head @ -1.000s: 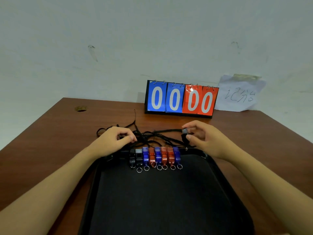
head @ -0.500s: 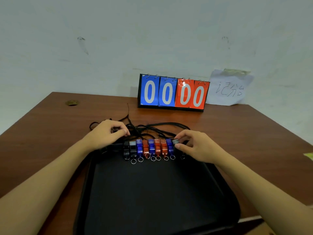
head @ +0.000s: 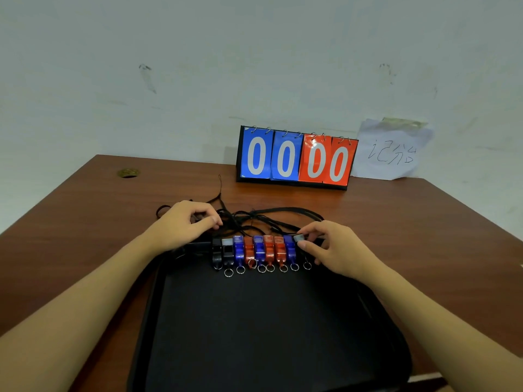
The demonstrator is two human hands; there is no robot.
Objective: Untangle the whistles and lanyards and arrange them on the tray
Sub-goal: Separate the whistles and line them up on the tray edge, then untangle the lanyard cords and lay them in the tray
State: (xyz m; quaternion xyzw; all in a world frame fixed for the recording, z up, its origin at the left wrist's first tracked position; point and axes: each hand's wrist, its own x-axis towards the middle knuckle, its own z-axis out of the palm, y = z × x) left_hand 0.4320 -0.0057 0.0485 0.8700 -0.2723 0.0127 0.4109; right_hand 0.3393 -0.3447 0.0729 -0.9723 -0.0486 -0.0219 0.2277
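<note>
My right hand (head: 336, 250) pinches the last whistle (head: 299, 238) at the row's right end, on the tray (head: 254, 335) far edge; left hand (head: 184, 224) grips lanyards (head: 271, 219). I should lower it straight, touching its blue neighbour.

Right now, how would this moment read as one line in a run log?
step: adding whistle to row | right hand: pinches black whistle at row's right end | left hand: holds lanyards | tray: whistles along far edge
</note>
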